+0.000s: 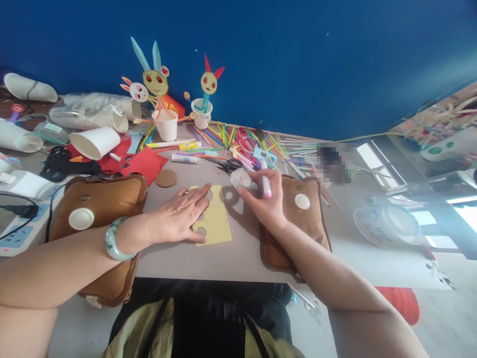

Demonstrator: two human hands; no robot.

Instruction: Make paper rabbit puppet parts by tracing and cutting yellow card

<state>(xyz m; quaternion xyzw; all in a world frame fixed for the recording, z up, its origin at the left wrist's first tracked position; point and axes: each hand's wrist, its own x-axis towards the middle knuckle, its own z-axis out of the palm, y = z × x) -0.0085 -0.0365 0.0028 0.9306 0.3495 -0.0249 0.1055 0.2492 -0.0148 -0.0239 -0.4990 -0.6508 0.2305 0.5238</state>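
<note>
My left hand lies with fingers spread on a yellow sheet of paper. Round holes are cut along the sheet's left side, partly hidden by my fingers, and a faint circle outline shows to their right. My right hand is raised to the right of the sheet. Between its thumb and fingers it grips a small, clear, round plastic lid. A white marker with a pink end is also held upright in that hand. A brown cardboard disc rests beyond my left hand.
Brown hot-water bags lie at left and right. Black scissors, pens and coloured sticks spread along the back. Paper cups hold rabbit-faced figures. A glue gun and power strip sit at left.
</note>
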